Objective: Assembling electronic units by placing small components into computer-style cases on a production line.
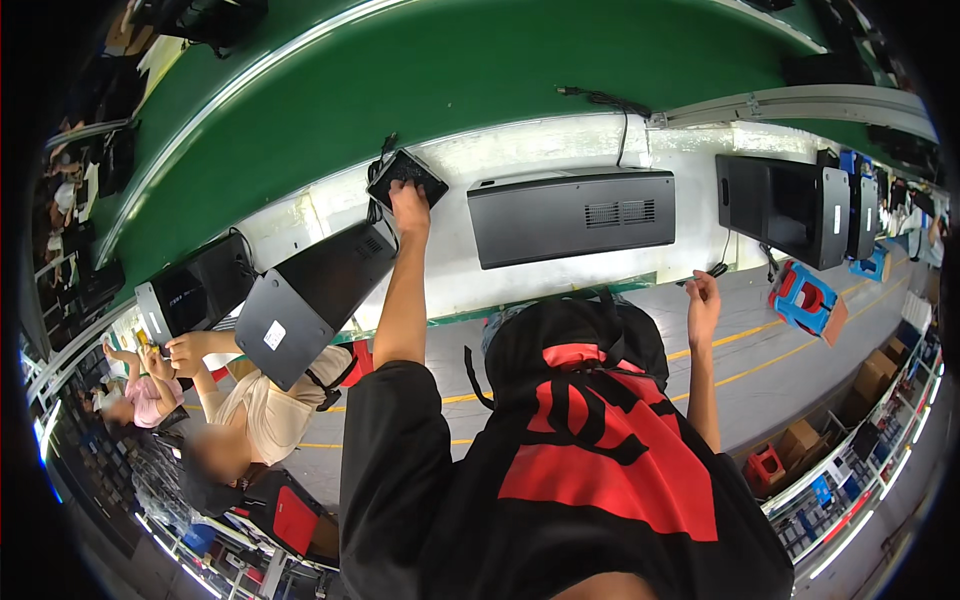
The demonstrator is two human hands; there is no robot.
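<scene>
Box [431, 181], small, black, on white surface [446, 262] between two black cases [565, 222]; left hand [409, 207] fingers on top, can't tell if clamped. Right hand [704, 304] near black cable [717, 269], grip unclear. Cardboard cartons [798, 440] lower right, contents unclear.

**Inspector:** State the upper garment.

**Assistant:** Black shirt [460, 530], loose cut. Left sleeve [392, 450] short, wide, plain black; the right sleeve cannot be made out.

**Inspector:** Markings?

**Assistant:** One large red panel [620, 480] across the front, angular in outline, with bold black lettering [592, 425] toward its far end. Beyond that, a smaller red strip [573, 354] on creased black fabric.

**Inspector:** Attachments?

**Assistant:** A narrow black strap [474, 375] off the left side, at the far end of the torso.

**Inspector:** Arms?

**Assistant:** Forearms uncovered; left hand [408, 203] and right hand [704, 295] bare.
</scene>
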